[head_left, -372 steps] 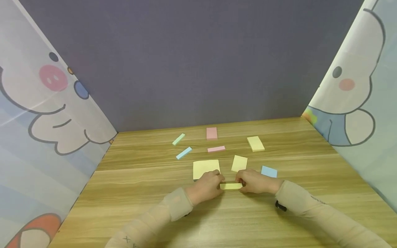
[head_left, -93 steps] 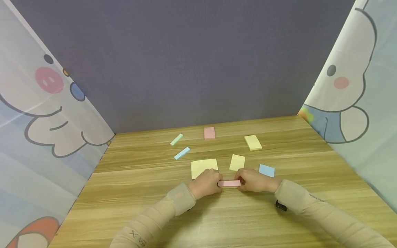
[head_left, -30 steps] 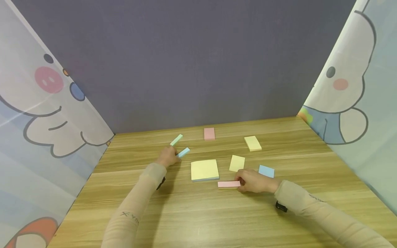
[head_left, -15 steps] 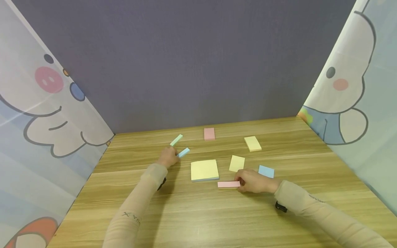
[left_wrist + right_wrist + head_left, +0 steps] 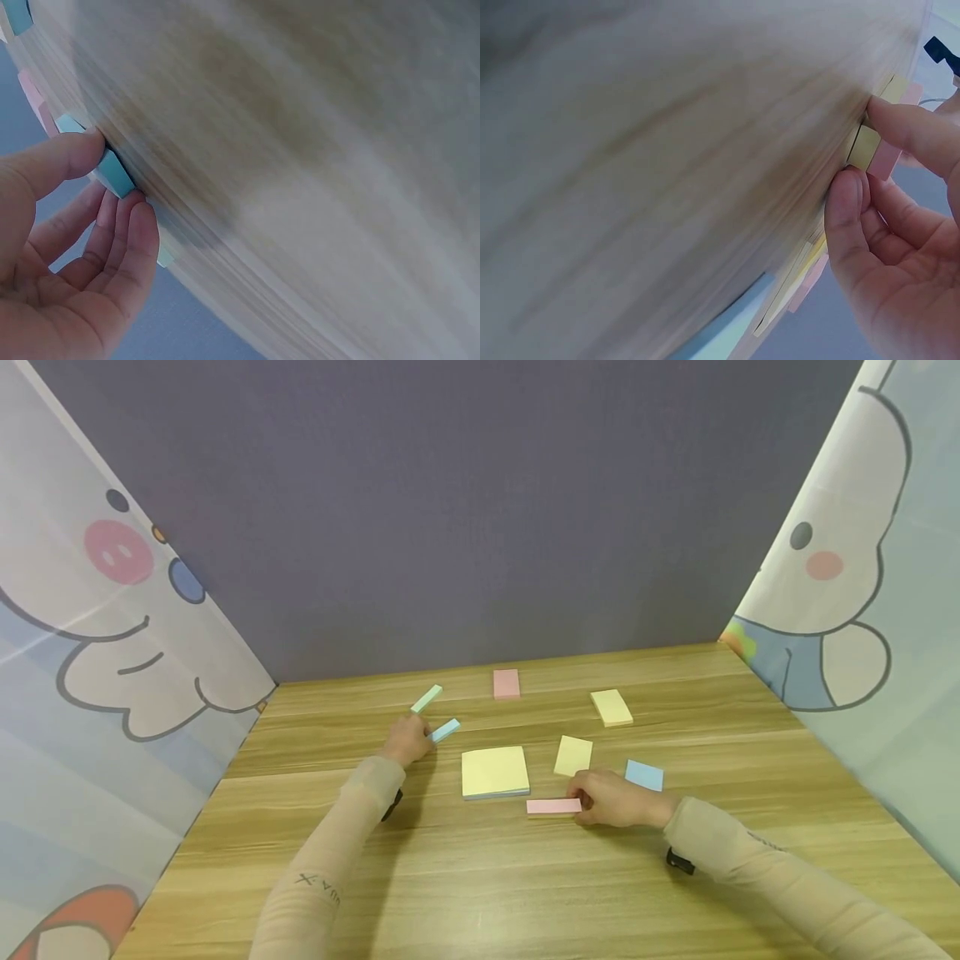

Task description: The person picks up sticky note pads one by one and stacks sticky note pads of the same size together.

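Observation:
My left hand [image 5: 407, 739] pinches the near end of a narrow blue sticky note pad [image 5: 446, 730] lying on the table. In the left wrist view, thumb and fingertips sit on opposite sides of this blue pad [image 5: 116, 176]. A narrow green sticky note pad [image 5: 427, 698] lies just beyond that hand. My right hand [image 5: 615, 797] holds the right end of two stacked narrow pads. On top is the pink sticky note pad [image 5: 553, 806]; below it is the yellow sticky note pad [image 5: 865, 146], whose end shows between thumb and fingers in the right wrist view.
A large yellow pad [image 5: 495, 770] with a bluish underside lies between the hands. Farther back are a pink pad [image 5: 506, 684] and a thick yellow pad [image 5: 612, 707]. A small yellow pad [image 5: 573, 756] and a blue pad [image 5: 644, 775] lie near the right hand.
The narrow pink pad was brought from the back onto the yellow one. My left hand then left the stack and moved left to the narrow blue pad. My right hand stayed.

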`<state>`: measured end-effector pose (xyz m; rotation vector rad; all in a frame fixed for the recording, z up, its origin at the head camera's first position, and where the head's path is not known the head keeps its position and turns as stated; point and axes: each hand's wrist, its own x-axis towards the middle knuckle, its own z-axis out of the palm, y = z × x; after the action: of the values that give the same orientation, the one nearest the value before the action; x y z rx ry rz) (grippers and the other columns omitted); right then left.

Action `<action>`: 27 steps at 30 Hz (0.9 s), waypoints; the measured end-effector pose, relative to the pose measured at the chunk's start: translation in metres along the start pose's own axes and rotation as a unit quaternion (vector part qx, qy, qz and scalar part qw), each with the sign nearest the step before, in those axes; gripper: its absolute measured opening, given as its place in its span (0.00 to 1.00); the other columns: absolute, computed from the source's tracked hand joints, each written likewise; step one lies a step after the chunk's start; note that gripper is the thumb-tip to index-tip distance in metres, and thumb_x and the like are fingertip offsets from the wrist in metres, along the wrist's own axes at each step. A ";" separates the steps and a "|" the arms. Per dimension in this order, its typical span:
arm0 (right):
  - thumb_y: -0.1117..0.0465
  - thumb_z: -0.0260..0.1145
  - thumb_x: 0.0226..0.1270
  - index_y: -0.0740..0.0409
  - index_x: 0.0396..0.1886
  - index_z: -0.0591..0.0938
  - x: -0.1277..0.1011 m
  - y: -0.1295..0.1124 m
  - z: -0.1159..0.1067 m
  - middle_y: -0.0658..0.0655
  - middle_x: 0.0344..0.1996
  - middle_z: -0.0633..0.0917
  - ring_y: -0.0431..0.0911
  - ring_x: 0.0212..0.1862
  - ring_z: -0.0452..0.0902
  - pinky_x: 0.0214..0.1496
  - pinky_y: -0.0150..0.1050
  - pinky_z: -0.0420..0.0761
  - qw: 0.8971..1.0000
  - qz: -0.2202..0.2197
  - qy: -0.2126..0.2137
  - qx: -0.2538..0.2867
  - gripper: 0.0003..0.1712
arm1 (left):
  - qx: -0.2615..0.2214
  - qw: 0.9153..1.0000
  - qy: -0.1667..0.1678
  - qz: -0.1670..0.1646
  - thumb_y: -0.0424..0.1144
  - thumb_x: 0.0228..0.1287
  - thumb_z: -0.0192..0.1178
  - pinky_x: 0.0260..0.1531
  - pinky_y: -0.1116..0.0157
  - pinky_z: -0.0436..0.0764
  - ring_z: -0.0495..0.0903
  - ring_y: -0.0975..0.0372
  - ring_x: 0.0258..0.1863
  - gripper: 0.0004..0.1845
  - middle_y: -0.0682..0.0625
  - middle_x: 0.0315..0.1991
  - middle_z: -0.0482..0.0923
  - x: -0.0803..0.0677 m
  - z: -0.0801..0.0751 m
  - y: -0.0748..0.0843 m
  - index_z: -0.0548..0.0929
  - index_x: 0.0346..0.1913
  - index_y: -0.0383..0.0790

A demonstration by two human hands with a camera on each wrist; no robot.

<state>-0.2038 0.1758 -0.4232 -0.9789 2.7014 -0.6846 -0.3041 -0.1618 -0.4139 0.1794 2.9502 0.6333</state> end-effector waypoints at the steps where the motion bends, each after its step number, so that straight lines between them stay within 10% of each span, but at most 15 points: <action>1: 0.61 0.70 0.51 0.56 0.34 0.79 0.000 0.000 0.000 0.44 0.25 0.75 0.35 0.29 0.66 0.30 0.28 0.68 1.000 0.000 0.000 0.000 0.11 | -0.001 1.000 0.000 0.000 0.32 0.52 0.65 0.26 0.67 0.79 0.77 0.59 0.25 0.11 0.40 0.39 0.82 0.000 0.000 0.000 0.83 0.38 0.29; 27: 0.62 0.71 0.50 0.57 0.33 0.79 -0.001 0.000 -0.002 0.45 0.25 0.75 0.34 0.28 0.66 0.29 0.27 0.68 1.000 -0.008 0.004 -0.005 0.10 | -0.004 1.000 0.003 -0.009 0.34 0.53 0.65 0.25 0.68 0.77 0.75 0.60 0.25 0.11 0.40 0.39 0.82 0.001 -0.003 0.001 0.84 0.38 0.30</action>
<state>-0.2040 0.1770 -0.4218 -1.0047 2.7089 -0.6786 -0.3052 -0.1622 -0.4106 0.1501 2.9502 0.6451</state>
